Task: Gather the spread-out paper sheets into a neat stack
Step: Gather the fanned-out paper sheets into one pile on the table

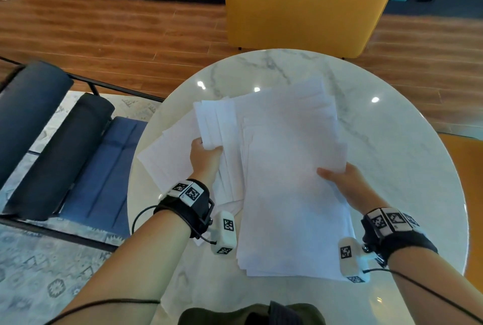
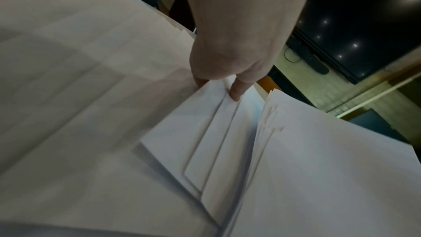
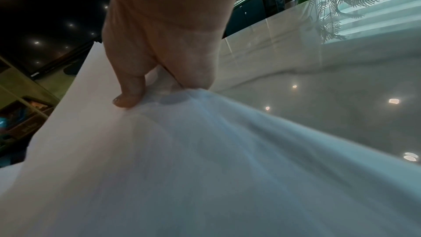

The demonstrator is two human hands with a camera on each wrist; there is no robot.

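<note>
White paper sheets lie spread over the round marble table (image 1: 392, 157). My right hand (image 1: 345, 180) grips the right edge of a large bunch of sheets (image 1: 292, 194), thumb on top and fingers beneath; in the right wrist view the thumb (image 3: 127, 100) presses the top sheet (image 3: 205, 168). My left hand (image 1: 205, 154) pinches a smaller fanned bunch (image 1: 217, 120) at its near edge, lifted a little. The left wrist view shows that hand (image 2: 227, 71) pinching the fanned sheets (image 2: 205, 141). More loose sheets (image 1: 167, 160) lie flat under the left hand.
A yellow chair (image 1: 305, 8) stands beyond the table's far edge. A dark blue lounge seat (image 1: 65, 146) sits at the left on a patterned rug (image 1: 39, 272). Bare marble shows at the table's right and far side.
</note>
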